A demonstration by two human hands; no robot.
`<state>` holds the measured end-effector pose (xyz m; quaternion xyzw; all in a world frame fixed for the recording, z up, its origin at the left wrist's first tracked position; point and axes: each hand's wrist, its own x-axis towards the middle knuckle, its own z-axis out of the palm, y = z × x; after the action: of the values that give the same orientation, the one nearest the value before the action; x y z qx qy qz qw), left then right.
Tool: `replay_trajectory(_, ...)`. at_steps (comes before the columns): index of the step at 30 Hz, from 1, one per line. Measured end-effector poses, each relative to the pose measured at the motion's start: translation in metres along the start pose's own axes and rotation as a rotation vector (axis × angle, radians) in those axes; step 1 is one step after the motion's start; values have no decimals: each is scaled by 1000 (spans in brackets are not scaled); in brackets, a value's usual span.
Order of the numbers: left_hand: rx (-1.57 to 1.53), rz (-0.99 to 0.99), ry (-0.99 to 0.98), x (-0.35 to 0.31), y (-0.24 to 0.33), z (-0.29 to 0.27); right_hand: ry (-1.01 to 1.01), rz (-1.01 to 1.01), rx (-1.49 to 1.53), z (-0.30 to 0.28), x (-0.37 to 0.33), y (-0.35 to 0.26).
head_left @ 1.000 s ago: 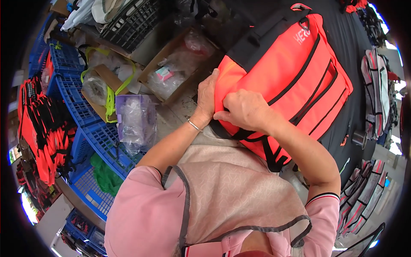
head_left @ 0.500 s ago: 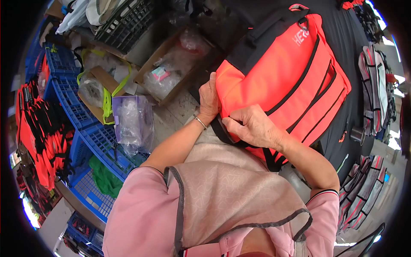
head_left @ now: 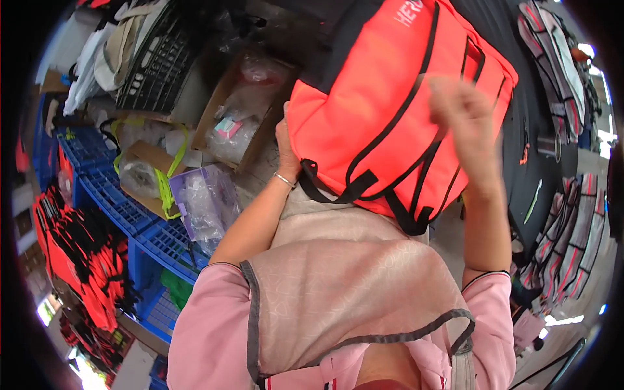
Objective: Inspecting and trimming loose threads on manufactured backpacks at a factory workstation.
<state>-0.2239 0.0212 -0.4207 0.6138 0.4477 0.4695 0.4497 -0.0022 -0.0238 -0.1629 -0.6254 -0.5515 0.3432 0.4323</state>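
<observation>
A bright orange-red backpack (head_left: 390,130) with black zippers and straps lies on the black-covered table, its lower end overhanging towards my lap. My left hand (head_left: 286,144) grips its left edge, with most of the fingers hidden behind the fabric. Over the front pockets is my right hand (head_left: 463,120), apart from the zippers as far as I can see and smeared by motion, so its fingers are unclear. Black webbing straps (head_left: 348,190) hang from the bag's near end, close to my apron (head_left: 351,286).
Left of me stand a cardboard box (head_left: 250,107) of clear plastic bags, a purple box (head_left: 208,201) and blue plastic crates (head_left: 123,195). A black crate (head_left: 159,68) is behind them. Scissors (head_left: 525,146) with orange handles and a metal cup (head_left: 549,148) rest on the black cloth (head_left: 539,195).
My right hand has left the bag's near left edge and moved right, over the front pockets. The left hand still holds the left side. The bag's near end has turned, showing more straps.
</observation>
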Motion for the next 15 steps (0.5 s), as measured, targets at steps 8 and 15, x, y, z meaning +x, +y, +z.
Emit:
replay_trajectory(8,41,-21,409,26,113,-30,514,256,-198,-124,-125,51)
replay_trajectory(15,296,672,-971,-16,224,68,154,153,-237,-78,-193,76)
